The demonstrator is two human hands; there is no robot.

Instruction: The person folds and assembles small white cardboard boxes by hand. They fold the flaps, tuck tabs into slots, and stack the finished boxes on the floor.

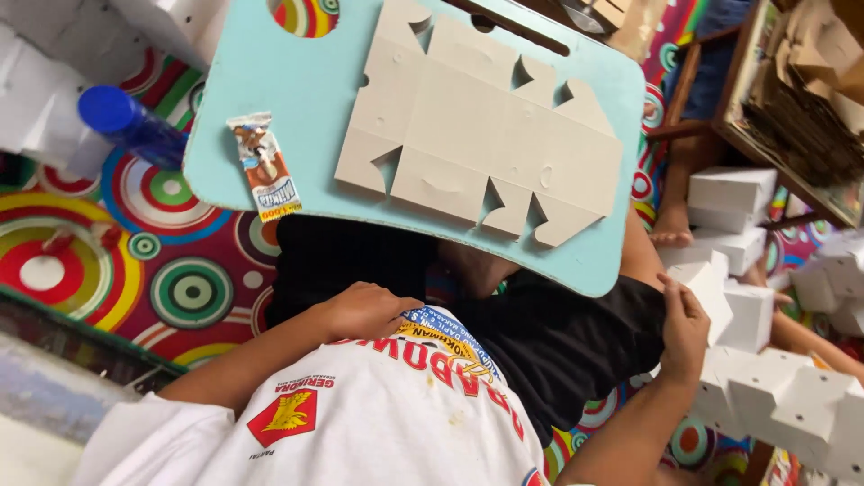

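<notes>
closest to the camera, the left hand (364, 310) rests loose on the black shorts, grasping nothing. the right hand (684, 328) pinches the hem of the shorts beside the white folded boxes (774, 396). farther, the flat grey box blank (477, 126) lies untouched on the light blue bench (297, 108), near a snack wrapper (264, 166). folding seems not started; i judge a hand must first reach the blank.

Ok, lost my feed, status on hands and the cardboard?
Left hand on lap, empty. Right hand at shorts' edge. Flat box blank untouched on blue lap tray. Snack wrapper beside it.
</notes>
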